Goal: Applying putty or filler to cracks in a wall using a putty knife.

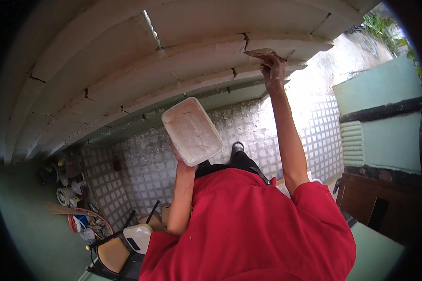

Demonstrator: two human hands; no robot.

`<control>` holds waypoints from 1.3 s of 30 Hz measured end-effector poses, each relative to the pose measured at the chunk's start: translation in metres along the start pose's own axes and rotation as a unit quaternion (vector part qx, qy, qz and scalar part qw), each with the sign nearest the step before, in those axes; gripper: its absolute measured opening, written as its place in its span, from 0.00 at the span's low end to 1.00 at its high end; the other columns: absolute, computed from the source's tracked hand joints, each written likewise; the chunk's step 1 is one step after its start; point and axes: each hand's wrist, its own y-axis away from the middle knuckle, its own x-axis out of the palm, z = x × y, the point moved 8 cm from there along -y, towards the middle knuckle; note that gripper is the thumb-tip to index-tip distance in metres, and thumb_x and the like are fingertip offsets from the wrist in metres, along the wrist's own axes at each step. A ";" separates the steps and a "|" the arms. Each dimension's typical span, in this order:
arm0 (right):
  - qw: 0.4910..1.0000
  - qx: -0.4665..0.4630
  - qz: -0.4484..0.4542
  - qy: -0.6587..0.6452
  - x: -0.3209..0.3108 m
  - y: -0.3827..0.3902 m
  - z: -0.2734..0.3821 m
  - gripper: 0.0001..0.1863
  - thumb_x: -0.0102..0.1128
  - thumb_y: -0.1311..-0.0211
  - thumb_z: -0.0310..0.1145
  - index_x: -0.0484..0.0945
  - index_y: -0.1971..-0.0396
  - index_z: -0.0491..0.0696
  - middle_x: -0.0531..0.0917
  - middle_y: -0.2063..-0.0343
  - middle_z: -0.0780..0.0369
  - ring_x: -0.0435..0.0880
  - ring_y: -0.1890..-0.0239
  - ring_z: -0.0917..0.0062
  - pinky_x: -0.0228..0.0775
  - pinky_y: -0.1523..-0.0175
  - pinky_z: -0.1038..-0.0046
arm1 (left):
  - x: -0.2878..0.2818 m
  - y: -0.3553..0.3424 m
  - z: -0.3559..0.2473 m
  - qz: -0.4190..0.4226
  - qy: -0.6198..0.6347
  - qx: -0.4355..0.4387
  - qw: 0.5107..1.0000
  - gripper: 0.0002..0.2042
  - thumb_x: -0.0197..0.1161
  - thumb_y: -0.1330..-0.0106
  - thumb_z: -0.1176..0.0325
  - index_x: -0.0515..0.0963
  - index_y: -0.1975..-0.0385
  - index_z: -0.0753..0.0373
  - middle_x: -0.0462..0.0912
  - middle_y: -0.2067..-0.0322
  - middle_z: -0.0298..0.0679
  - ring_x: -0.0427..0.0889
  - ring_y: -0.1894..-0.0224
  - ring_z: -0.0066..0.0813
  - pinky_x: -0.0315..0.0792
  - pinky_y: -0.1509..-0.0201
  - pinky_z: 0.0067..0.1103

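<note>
Pinching a scraper (259,52) in the right hand (274,72), blade left of the fingertips, toward the right edge of the ridged wall (140,79). Supporting a tub (192,131) over hidden fingers of the left hand (180,158); cannot tell their spread.

At one o'clock, our right fingers (272,67) pinch a scraper (259,52) near the cracked ledges (197,54); toward ten, our left fingers (175,151) support a tub (204,158) of pale paste (192,130). A chair (112,254) stands at seven.

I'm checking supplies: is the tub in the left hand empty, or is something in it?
Not empty: pale, paste-like material with an uneven surface covers the bottom of the tub. I cannot tell how deep.
</note>
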 end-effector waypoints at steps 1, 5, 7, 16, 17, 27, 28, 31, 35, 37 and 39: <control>1.000 0.006 0.009 -0.002 0.010 -0.002 0.001 0.09 0.51 0.34 0.34 0.76 0.62 0.45 0.82 0.71 0.61 0.80 0.75 0.76 0.73 0.70 0.77 | 0.001 -0.003 0.004 -0.002 -0.003 0.010 1.000 0.42 0.57 0.40 0.37 0.57 0.30 0.57 0.67 0.37 0.54 0.71 0.40 0.62 0.67 0.37 0.54; 1.000 -0.012 0.019 -0.003 0.033 -0.014 0.013 0.08 0.52 0.36 0.31 0.77 0.67 0.42 0.82 0.71 0.59 0.82 0.73 0.75 0.77 0.67 0.76 | 0.006 -0.015 0.022 -0.034 -0.050 0.075 0.995 0.42 0.56 0.39 0.39 0.56 0.30 0.58 0.67 0.38 0.55 0.71 0.40 0.60 0.67 0.37 0.52; 0.999 -0.003 0.047 -0.017 0.043 -0.026 0.014 0.07 0.53 0.37 0.29 0.77 0.71 0.41 0.82 0.72 0.59 0.80 0.74 0.75 0.78 0.66 0.74 | 0.006 -0.020 0.034 -0.056 -0.074 0.098 0.991 0.41 0.56 0.38 0.39 0.56 0.30 0.58 0.67 0.38 0.56 0.71 0.40 0.60 0.67 0.36 0.52; 0.998 0.056 0.035 0.000 0.040 -0.065 -0.004 0.08 0.51 0.40 0.26 0.75 0.71 0.35 0.80 0.71 0.55 0.82 0.72 0.69 0.83 0.62 0.71 | 0.002 -0.027 0.075 -0.137 -0.021 0.144 0.980 0.37 0.53 0.35 0.41 0.59 0.31 0.59 0.68 0.39 0.56 0.72 0.42 0.59 0.66 0.35 0.50; 0.997 0.075 0.016 -0.003 0.037 -0.069 -0.008 0.09 0.50 0.40 0.25 0.75 0.70 0.34 0.80 0.70 0.54 0.83 0.72 0.67 0.84 0.62 0.70 | -0.001 -0.028 0.075 -0.163 -0.025 0.149 0.975 0.37 0.53 0.35 0.41 0.59 0.31 0.59 0.69 0.39 0.55 0.72 0.41 0.59 0.65 0.34 0.50; 0.981 0.120 0.127 -0.087 0.037 -0.092 -0.026 0.12 0.45 0.39 0.23 0.77 0.63 0.36 0.81 0.64 0.54 0.82 0.63 0.66 0.84 0.56 0.68 | -0.004 -0.024 0.069 -0.080 -0.007 0.133 0.988 0.37 0.51 0.34 0.40 0.57 0.30 0.56 0.66 0.36 0.53 0.67 0.36 0.58 0.57 0.29 0.50; 0.980 0.150 0.113 -0.073 0.038 -0.096 -0.028 0.12 0.44 0.38 0.23 0.77 0.62 0.37 0.81 0.64 0.55 0.82 0.63 0.66 0.84 0.54 0.67 | -0.004 -0.022 0.068 -0.079 -0.011 0.130 0.988 0.37 0.51 0.34 0.40 0.57 0.30 0.56 0.66 0.36 0.53 0.67 0.36 0.58 0.57 0.29 0.50; 0.971 0.211 0.085 -0.076 0.038 -0.114 -0.037 0.10 0.46 0.36 0.24 0.77 0.64 0.39 0.81 0.67 0.56 0.82 0.66 0.66 0.84 0.57 0.67 | 0.001 -0.018 0.068 -0.050 -0.027 0.116 0.992 0.37 0.51 0.34 0.40 0.57 0.30 0.56 0.64 0.35 0.54 0.66 0.35 0.60 0.56 0.29 0.50; 0.942 0.271 0.062 -0.190 0.011 -0.112 -0.078 0.06 0.49 0.36 0.25 0.75 0.69 0.41 0.80 0.73 0.57 0.81 0.72 0.68 0.84 0.62 0.67 | 0.010 -0.006 0.070 -0.055 0.006 0.108 0.993 0.36 0.50 0.33 0.41 0.59 0.30 0.55 0.64 0.35 0.54 0.65 0.35 0.61 0.56 0.29 0.50; 0.952 0.248 0.053 -0.170 -0.024 -0.131 -0.083 0.06 0.49 0.35 0.26 0.74 0.70 0.42 0.79 0.73 0.58 0.81 0.72 0.69 0.83 0.64 0.67 | 0.015 -0.019 0.077 -0.044 0.033 0.083 0.995 0.35 0.50 0.33 0.41 0.59 0.30 0.54 0.64 0.35 0.54 0.66 0.35 0.61 0.56 0.29 0.50; 0.957 0.249 0.045 -0.141 -0.045 -0.116 -0.085 0.06 0.49 0.35 0.28 0.73 0.71 0.44 0.79 0.74 0.59 0.81 0.73 0.70 0.82 0.65 0.68 | 0.008 -0.011 0.071 -0.029 0.005 0.095 0.995 0.34 0.50 0.32 0.42 0.60 0.31 0.54 0.65 0.35 0.54 0.67 0.36 0.61 0.57 0.29 0.49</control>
